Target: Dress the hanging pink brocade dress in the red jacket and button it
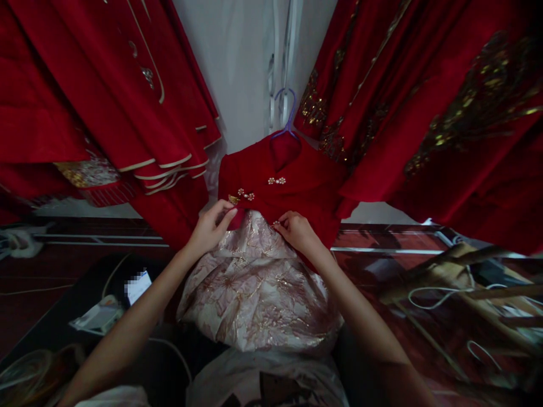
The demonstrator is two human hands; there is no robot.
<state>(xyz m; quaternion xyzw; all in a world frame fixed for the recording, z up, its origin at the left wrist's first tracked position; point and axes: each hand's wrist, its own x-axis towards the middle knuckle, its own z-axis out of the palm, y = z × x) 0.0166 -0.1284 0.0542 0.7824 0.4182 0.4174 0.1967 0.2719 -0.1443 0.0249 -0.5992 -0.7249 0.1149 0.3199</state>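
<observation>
A red garment (250,164) hangs in front of me on a purple hanger (289,121), with pearl-like flower fasteners (276,181) on its front. My left hand (216,223) pinches the edge of its front opening, close to a gold ornament (233,199). On the other side of the opening, my right hand (294,227) is closed at the red edge by another small flower fastener (275,223). Below both hands a pale pink and gold patterned fabric (263,294) spreads over my lap.
Red garments (97,85) hang at left, and more with gold embroidery (458,113) at right. A black surface at lower left bears a phone (139,287) and a clear plastic bag (99,316). Wooden slats (466,282) with white cords stand at right.
</observation>
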